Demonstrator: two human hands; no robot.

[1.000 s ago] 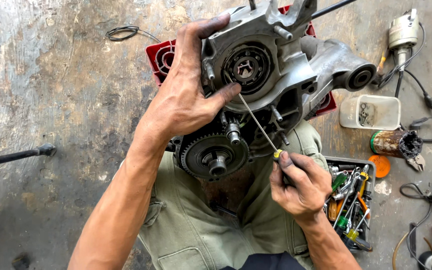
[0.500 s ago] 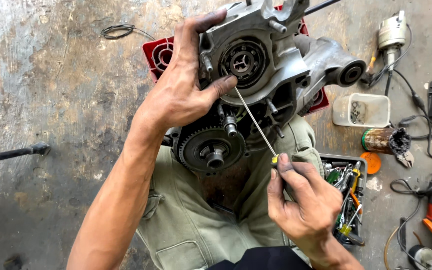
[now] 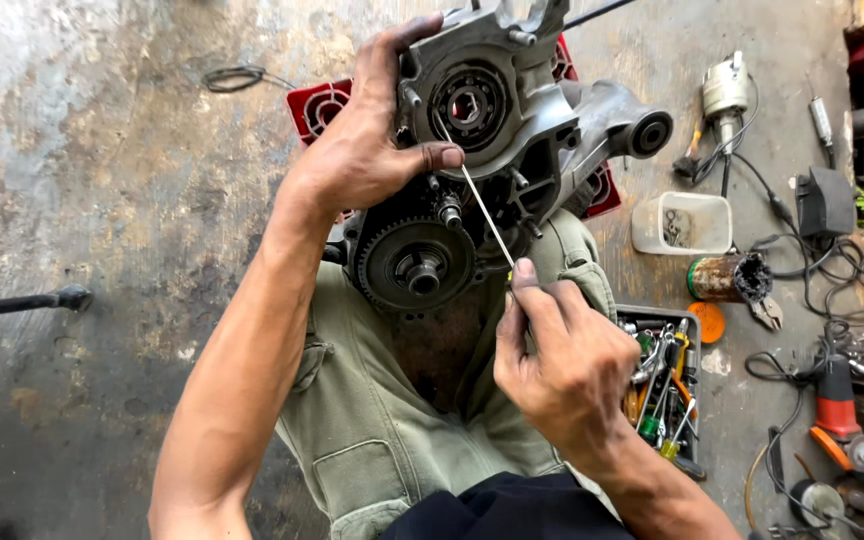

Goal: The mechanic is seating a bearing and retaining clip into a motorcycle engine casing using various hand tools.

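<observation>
A grey metal engine case (image 3: pixel 552 120) rests on my lap, with a round bearing opening near its top and a dark toothed gear (image 3: pixel 414 265) at its lower left. My left hand (image 3: pixel 372 150) grips the case's left side, thumb pressed by the bearing. My right hand (image 3: pixel 562 360) holds a thin screwdriver (image 3: pixel 482 215) whose shaft points up toward the bearing area.
A red plastic stool (image 3: pixel 314 105) stands behind the case. A tray of hand tools (image 3: pixel 664 385) lies by my right knee. A clear plastic tub (image 3: pixel 684 222), a rusty can (image 3: pixel 724 278), cables and power tools crowd the right floor. A dark rod (image 3: pixel 22 303) lies left.
The view has shifted slightly. My right hand has moved a little with the screwdriver, whose tip stays near the bearing. My left hand keeps its grip on the case.
</observation>
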